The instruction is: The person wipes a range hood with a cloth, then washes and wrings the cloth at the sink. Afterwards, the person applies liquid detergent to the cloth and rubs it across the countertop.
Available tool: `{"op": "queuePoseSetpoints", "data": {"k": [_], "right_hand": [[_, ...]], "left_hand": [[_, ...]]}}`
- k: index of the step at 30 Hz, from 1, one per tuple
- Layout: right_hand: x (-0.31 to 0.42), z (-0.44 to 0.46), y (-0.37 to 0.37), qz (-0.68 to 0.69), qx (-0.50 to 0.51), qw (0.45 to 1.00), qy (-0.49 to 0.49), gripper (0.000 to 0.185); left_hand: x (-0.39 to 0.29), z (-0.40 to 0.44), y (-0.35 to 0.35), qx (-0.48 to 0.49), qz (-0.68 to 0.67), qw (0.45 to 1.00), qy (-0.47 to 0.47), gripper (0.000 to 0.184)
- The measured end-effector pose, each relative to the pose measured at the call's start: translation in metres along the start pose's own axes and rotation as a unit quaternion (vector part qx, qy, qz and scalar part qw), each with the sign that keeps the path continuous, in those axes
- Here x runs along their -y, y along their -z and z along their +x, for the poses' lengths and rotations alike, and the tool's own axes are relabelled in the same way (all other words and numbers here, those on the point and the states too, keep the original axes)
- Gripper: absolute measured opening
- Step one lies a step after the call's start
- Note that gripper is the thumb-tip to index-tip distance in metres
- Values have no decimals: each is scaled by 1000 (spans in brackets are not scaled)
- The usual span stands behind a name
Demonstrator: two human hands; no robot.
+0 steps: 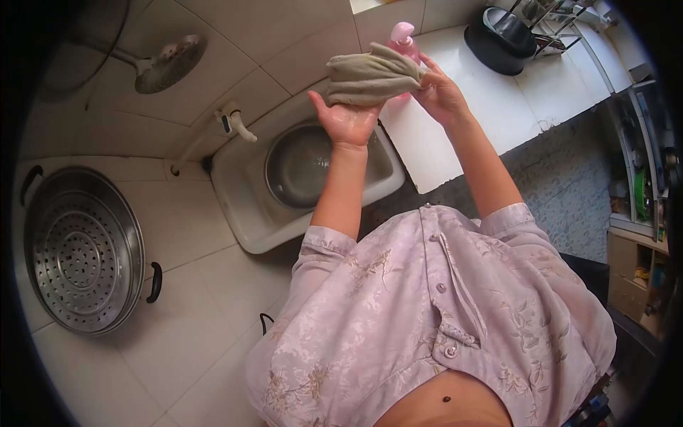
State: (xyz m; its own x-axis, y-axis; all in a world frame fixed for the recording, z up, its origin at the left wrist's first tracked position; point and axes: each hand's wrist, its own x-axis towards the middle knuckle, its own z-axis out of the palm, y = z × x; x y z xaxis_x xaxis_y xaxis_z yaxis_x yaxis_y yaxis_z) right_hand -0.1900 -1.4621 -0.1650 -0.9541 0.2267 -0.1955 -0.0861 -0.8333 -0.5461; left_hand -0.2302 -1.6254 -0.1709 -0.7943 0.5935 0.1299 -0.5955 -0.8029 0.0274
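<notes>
A damp-looking grey-green cloth (373,77) is bunched up between my two hands, above the far end of the sink. My left hand (348,124) holds it from below, palm up and wet; the thumb sticks out to the side and the cloth hides the other fingers. At the cloth's right end, my right hand (442,92) grips a gathered corner between thumb and fingers. Right behind the cloth stands a pink pump bottle (404,44), partly covered by it. Below my left hand, a round metal basin (292,171) sits in the sink.
The pale sink (245,231) has a tap (242,127) at its left. A steamer pot with a perforated tray (75,249) stands on the tiles, and a skimmer (171,64) hangs above. Right of the bottle, a white counter (484,107) carries a black pot (501,43) and a wire rack.
</notes>
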Motion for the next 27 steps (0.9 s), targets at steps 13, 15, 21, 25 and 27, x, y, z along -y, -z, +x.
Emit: {"op": "queuePoseSetpoints", "data": {"k": [13,15,21,25,27], "right_hand": [[-27,-5,49,-105,-104,988,-54,42],[-29,-4,46,-213,-119,968,-64,37],[14,41,10,-374,-126,872,291,27],[41,92,-15,-474,-51,803,357,29],[40,109,-20,-519,-41,788,329,31]], "left_hand": [[-26,-3,7,-49,122,991,29,57],[-23,0,3,-42,113,992,30,58],[0,32,23,-126,163,978,-31,57],[14,41,20,-67,111,990,-48,57],[22,50,25,-95,109,988,-44,60]]}}
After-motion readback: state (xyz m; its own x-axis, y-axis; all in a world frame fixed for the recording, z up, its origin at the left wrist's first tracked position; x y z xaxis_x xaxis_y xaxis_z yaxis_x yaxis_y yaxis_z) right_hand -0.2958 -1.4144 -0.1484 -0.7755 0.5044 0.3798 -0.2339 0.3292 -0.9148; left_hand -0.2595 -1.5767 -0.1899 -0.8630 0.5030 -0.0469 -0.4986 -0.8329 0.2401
